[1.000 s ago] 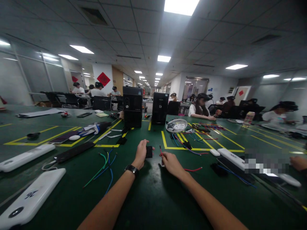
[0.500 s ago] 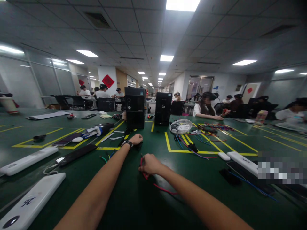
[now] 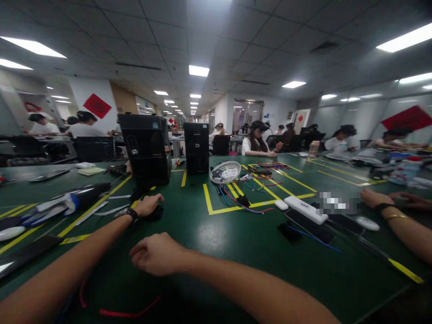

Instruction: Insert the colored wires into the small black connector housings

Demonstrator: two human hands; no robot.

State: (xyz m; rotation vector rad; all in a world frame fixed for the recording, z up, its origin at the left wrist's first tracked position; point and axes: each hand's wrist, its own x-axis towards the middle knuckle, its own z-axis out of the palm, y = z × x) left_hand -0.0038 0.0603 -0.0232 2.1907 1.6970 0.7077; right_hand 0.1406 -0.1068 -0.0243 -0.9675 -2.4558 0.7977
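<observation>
My left hand [image 3: 149, 205], a dark watch on its wrist, is by the table in front of the larger black computer tower [image 3: 146, 150]. Its fingers are stretched out and a little apart, just above a small dark item [image 3: 156, 213] that I cannot make out. Closer to me, my right hand [image 3: 161, 254] hovers with its fingers loosely bent to the left and no object visible in them. Below it on the table lies a red wire [image 3: 130, 312]. A second red wire [image 3: 82, 293] curves by my left forearm.
A second black tower [image 3: 196, 148] stands at the back. A white fan-like basket [image 3: 225, 172] and tangled wires [image 3: 249, 180] sit right of it. White power banks [image 3: 305, 209] and a dark phone [image 3: 309, 226] lie right. A co-worker's hand [image 3: 374, 198] reaches in there.
The view has swung to the right, so everything sits further left. The red wire that was in my right hand is out of its fingers, and red wires show on the table below.
</observation>
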